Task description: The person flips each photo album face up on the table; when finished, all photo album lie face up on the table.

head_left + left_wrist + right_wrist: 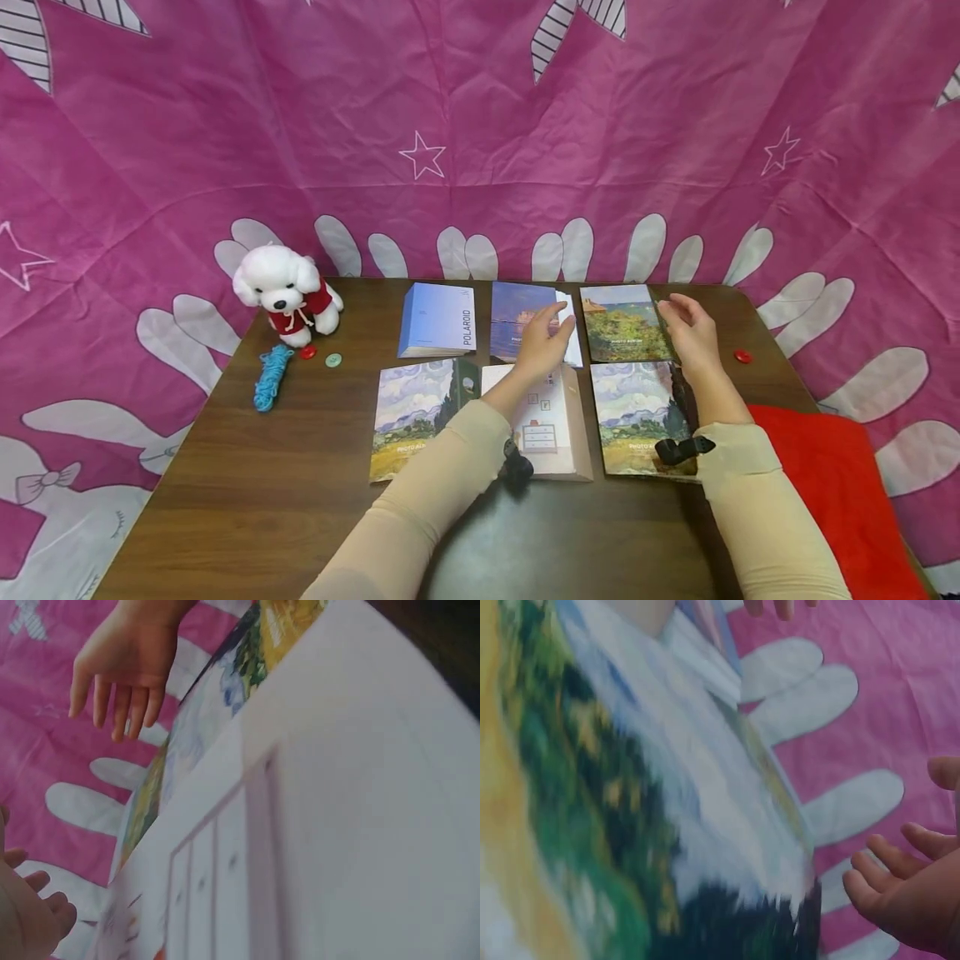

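Several photo albums lie in two rows on the table. My left hand (pixel 542 340), fingers loosely bent and holding nothing, is over the right side of the dusky blue-purple album (pixel 517 302) in the back row. Below its wrist lies a thick white album with a drawn dresser (pixel 538 437). My right hand (pixel 692 329) is at the right edge of the album with a green hillside (pixel 622 329), its palm turned inward and nothing in it. In the left wrist view both hands show relaxed fingers. A landscape-painting album (pixel 633 408) lies under the right wrist.
A blue POLAROID album (pixel 438 321) and another landscape album (pixel 408 412) lie at left. Beyond them are a white plush dog (pixel 277 287), a blue yarn bundle (pixel 272 377), a green button (pixel 333 360) and a red button (pixel 307 352). Red cloth (pixel 832 483) covers the right edge.
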The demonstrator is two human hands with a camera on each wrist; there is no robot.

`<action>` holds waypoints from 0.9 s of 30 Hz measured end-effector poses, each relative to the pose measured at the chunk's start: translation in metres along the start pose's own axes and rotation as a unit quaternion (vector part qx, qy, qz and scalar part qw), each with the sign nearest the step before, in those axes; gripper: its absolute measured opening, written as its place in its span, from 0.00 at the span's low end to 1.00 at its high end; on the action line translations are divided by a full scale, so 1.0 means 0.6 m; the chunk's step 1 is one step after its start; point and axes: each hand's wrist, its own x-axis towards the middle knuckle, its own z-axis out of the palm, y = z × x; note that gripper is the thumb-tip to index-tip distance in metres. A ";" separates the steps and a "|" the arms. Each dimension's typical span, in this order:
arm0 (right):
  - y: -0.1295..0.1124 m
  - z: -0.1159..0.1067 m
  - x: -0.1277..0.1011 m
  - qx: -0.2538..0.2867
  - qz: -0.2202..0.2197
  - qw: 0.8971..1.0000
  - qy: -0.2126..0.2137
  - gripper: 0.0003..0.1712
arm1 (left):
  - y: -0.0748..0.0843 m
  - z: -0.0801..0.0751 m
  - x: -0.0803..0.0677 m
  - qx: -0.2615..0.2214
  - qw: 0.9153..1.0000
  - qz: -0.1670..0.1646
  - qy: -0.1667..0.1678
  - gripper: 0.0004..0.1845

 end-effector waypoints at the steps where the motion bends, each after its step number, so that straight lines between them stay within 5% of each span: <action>1: 0.006 -0.007 0.002 -0.002 0.009 1.000 0.001 0.38 | 0.002 0.008 0.001 -0.001 1.000 -0.006 -0.006 0.26; 10: 0.057 -0.050 0.011 -0.020 0.086 0.993 -0.084 0.47 | 0.013 0.069 0.005 0.009 0.997 -0.063 -0.048 0.27; 17: 0.067 -0.054 0.015 -0.019 0.112 0.988 -0.109 0.48 | 0.031 0.104 0.004 0.016 0.992 -0.096 -0.083 0.33; 23: 0.062 -0.051 0.021 0.034 0.131 0.985 -0.108 0.47 | 0.038 0.122 0.005 0.028 0.986 -0.132 -0.097 0.35; 27: 0.047 -0.047 0.023 0.129 0.178 0.970 -0.099 0.39 | 0.036 0.127 0.007 0.022 0.986 -0.138 -0.095 0.36</action>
